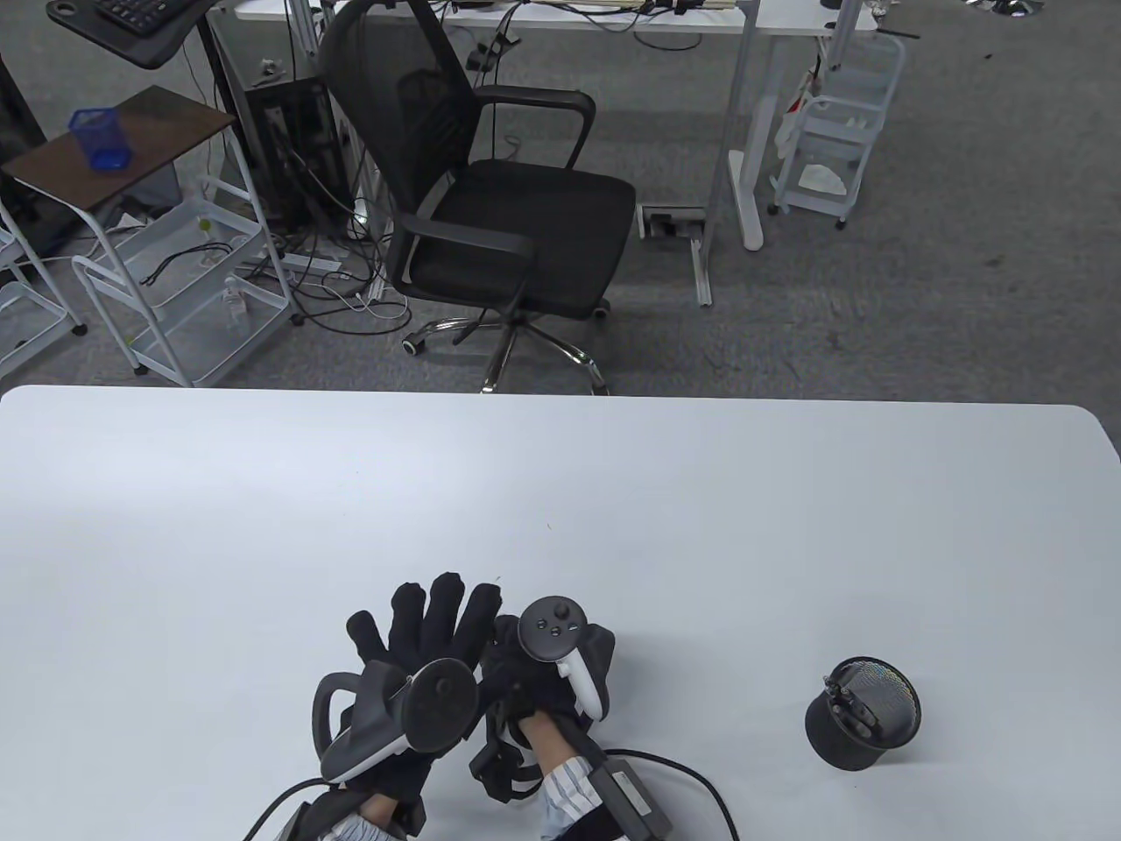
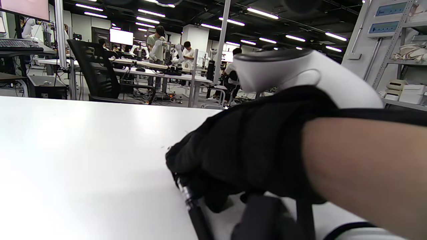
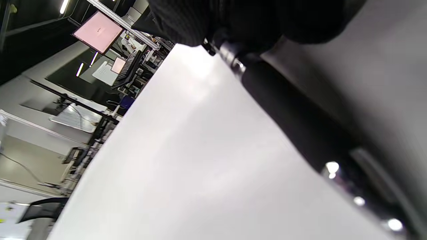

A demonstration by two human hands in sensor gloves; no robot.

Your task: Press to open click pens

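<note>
Nearest the right wrist camera is a dark pen (image 3: 297, 130), its barrel running from the right hand (image 3: 253, 20) down toward the lens, a chrome ring showing just below the fingers. The right hand grips this pen; the left wrist view confirms it, the pen's lower end projecting beneath the curled fingers just above the bench (image 2: 83, 150). Whether the thumb sits on the click button cannot be told; that end is hidden.

In the table view both hands work at the near edge, centre. The left hand (image 1: 420, 648) lies touching the right hand's left side, fingers extended and spread, holding nothing visible.

A black mesh pot (image 1: 863, 714) stands well apart to the right, holding at least one more pen.

Assessment: the pen is likely light, stiff and smooth, prone to slip in fabric gloves. Best hold is around the mid-barrel, leaving the thumb free over the button end.
</note>
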